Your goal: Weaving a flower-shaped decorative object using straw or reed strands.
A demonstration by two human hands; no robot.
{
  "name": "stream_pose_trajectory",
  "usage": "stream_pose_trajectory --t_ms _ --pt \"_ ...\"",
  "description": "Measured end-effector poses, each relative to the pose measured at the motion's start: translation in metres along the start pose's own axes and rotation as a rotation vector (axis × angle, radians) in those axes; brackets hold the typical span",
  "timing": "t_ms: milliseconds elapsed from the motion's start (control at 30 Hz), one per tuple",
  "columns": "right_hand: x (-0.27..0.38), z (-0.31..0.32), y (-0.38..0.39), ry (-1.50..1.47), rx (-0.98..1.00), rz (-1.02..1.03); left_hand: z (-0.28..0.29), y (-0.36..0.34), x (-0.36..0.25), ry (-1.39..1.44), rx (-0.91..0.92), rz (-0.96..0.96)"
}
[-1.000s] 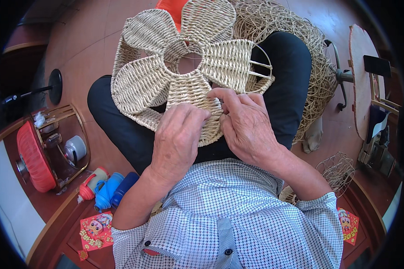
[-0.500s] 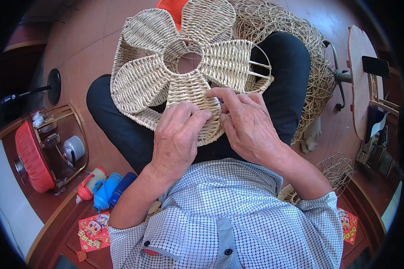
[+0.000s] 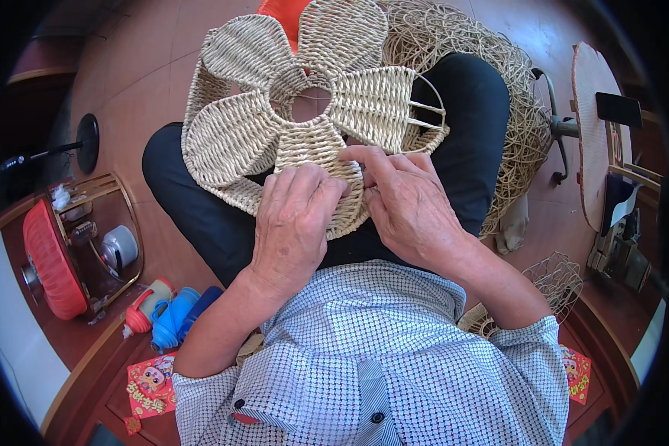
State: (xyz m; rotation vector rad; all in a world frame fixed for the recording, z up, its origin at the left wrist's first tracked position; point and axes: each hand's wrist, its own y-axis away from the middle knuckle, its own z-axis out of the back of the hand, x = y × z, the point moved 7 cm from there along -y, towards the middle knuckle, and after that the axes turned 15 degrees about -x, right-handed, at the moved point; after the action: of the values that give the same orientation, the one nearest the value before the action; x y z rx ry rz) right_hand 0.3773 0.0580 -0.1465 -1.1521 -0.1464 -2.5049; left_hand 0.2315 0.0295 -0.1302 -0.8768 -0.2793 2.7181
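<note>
Our left hand point(image 3: 293, 223) is gripping the near petal point(image 3: 310, 149) of the woven flower-shaped basket point(image 3: 366, 108), and our right hand point(image 3: 409, 201) is pinching its right edge. The basket is sitting under and just past both hands.

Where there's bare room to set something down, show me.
Widest: floor between the black round base and the woven flower piece. Smaller: between the cord heap and round board. Crowded: lower left, where three bottles sit together, and the lap, with left hand and right hand on the woven piece.
</note>
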Motion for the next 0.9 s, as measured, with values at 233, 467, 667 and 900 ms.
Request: stream_pose_trajectory --t_ms 233,467,667,900 --pt "0.000 0.000 -0.001 0.005 -0.011 0.005 0.002 0.002 -0.003 -0.057 -0.018 -0.037" --pt "-0.001 -0.002 -0.001 0.011 0.041 -0.052 0.002 0.007 0.000 -0.041 -0.012 0.039" --pt "-0.002 -0.003 -0.001 0.032 0.052 -0.048 0.004 0.006 0.003 0.022 -0.058 0.060" --pt "0.000 -0.004 -0.002 0.044 0.006 -0.004 -0.003 0.011 -0.008 -0.170 -0.099 -0.037"
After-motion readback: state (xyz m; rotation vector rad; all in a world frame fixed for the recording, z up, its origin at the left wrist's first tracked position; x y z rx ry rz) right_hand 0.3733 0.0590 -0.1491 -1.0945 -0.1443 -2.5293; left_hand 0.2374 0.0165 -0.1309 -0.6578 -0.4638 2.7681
